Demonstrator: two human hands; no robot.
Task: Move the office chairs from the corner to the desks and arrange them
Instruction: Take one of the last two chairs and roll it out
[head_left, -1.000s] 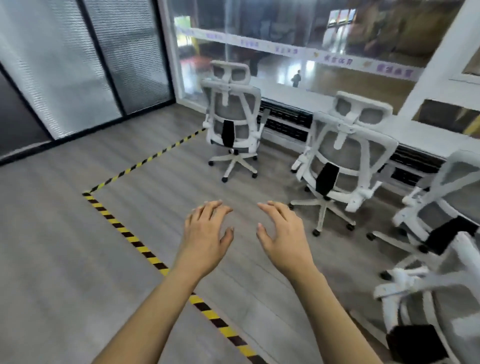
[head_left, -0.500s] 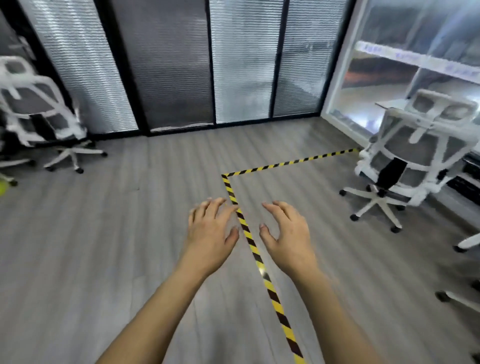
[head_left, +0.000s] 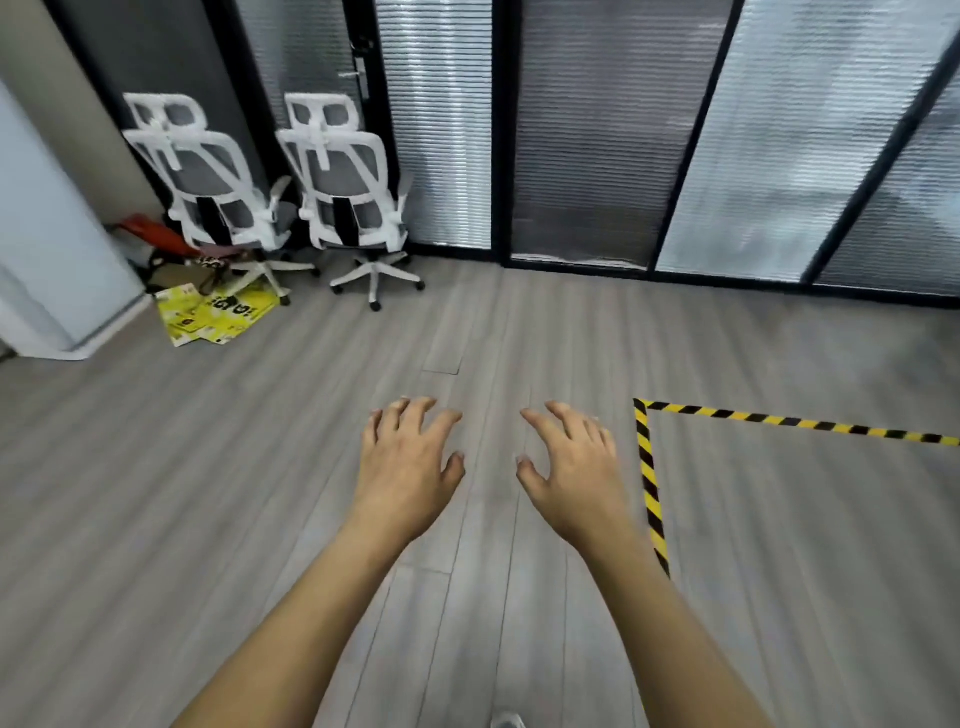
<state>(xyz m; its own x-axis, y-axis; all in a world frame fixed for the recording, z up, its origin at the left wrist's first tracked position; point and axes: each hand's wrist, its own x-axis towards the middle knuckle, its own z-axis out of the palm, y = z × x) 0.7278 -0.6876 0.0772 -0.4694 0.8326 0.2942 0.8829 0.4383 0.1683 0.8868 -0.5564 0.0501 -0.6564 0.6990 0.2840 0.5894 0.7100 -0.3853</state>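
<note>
1. Both hands are free. The left hand (head_left: 405, 457) and right hand (head_left: 571, 467) hover palm-down over the floor (head_left: 208, 493), fingers (head_left: 415, 410) spread and loosely bent, holding nothing.
2. The two office chairs (head_left: 280, 197) stand side by side in the far-left corner by the glass partition (head_left: 597, 156), backs turned this way and well apart from the hands. The step in hand looks like the walk over to fetch one.
3. Take the right-hand chair (head_left: 348, 182) first. Its base sits on bare floor, while the left-hand chair (head_left: 208, 192) has yellow bags (head_left: 218, 312) at its base and a red object (head_left: 156, 234) just beside it.
4. Grip the white frame at the top of the backrest with both hands, not the headrest (its slim bracket would probably tilt or flex).
5. Roll it on its castors rather than lifting, pulling it clear of its neighbour before turning.
6. No bench is in view, so plan the turn beforehand, and expect to cross the striped tape (head_left: 649, 483) (flat, so likely no snag).
</note>
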